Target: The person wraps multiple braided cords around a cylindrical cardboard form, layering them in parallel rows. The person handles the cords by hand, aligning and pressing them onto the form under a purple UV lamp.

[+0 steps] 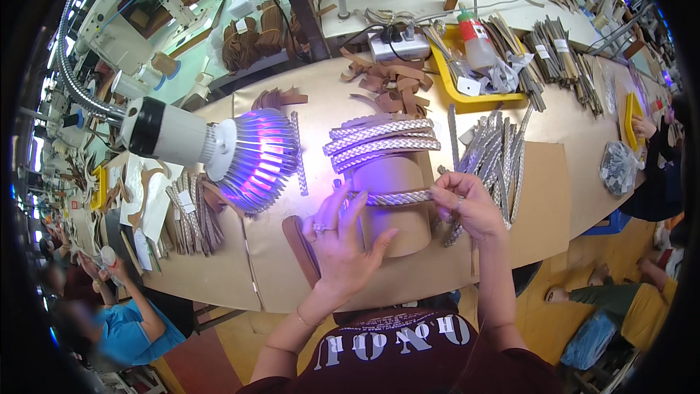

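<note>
A brown cardboard-like cylinder [397,230] lies on the table in front of me. One silvery braided strap [397,198] runs across its near part. My right hand [470,204] pinches the strap's right end between thumb and fingers. At the left end, my left hand [341,239] has its fingers stretched and apart; the fingertips touch or nearly touch the strap, and the thumb lies against the cylinder. Several more braided straps [383,142] lie side by side over the cylinder's far part. A loose pile of similar straps [492,160] is to the right.
A ribbed lamp [262,157] glowing violet reaches in from the left. Brown leather-like scraps [394,84] lie beyond the cylinder. A yellow tray [477,96] holds a bottle [479,47]. A bundle of straps [193,211] lies left. Other people sit nearby.
</note>
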Action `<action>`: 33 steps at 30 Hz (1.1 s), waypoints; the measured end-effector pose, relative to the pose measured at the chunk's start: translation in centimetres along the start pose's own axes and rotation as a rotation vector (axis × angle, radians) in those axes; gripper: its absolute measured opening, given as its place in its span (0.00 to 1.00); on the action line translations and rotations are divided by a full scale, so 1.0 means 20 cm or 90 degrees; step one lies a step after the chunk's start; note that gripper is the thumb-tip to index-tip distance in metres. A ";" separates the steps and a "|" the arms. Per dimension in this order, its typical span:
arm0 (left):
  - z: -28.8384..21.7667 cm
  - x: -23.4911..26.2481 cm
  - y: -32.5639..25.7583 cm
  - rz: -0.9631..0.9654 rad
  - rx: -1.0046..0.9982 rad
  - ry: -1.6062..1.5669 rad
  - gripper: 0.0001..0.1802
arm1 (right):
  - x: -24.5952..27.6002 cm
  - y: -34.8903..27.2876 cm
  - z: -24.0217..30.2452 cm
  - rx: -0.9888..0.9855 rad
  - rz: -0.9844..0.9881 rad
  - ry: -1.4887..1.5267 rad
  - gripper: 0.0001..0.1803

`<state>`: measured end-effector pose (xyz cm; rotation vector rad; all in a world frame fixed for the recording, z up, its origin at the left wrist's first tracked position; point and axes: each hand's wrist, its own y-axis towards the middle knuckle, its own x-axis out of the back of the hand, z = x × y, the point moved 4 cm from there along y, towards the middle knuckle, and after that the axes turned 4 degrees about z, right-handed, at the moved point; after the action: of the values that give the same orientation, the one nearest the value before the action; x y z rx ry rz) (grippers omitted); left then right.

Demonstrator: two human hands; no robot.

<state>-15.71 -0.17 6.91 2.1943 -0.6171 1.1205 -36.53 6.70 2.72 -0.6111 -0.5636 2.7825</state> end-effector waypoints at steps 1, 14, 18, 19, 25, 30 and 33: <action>0.01 0.03 0.02 -0.033 -0.014 -0.011 0.38 | -0.02 -0.01 0.04 0.012 0.025 0.024 0.09; 0.20 0.01 0.48 -0.069 -0.090 -0.147 0.18 | 0.06 0.26 0.29 0.194 -0.232 -0.342 0.15; 0.29 -0.03 0.41 -0.055 -0.049 -0.122 0.21 | 0.06 0.26 0.22 0.204 -0.346 -0.421 0.19; 0.34 -0.03 0.36 -0.043 -0.027 -0.109 0.21 | 0.06 0.24 0.21 0.228 -0.356 -0.387 0.18; 0.67 0.12 -0.08 -0.088 0.212 -0.083 0.20 | 0.01 0.03 0.27 0.299 -0.371 -0.371 0.10; 0.69 0.07 -0.46 -0.061 0.499 -0.206 0.22 | -0.26 -0.14 0.26 0.357 -0.280 -0.386 0.05; 0.64 -0.04 -0.48 -0.034 0.488 -0.267 0.24 | -0.52 -0.20 0.19 0.317 -0.036 -0.486 0.04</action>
<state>-2.84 -1.98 -2.57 3.1298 -0.3051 0.9646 -28.47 6.01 11.23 0.5773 0.0184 2.8601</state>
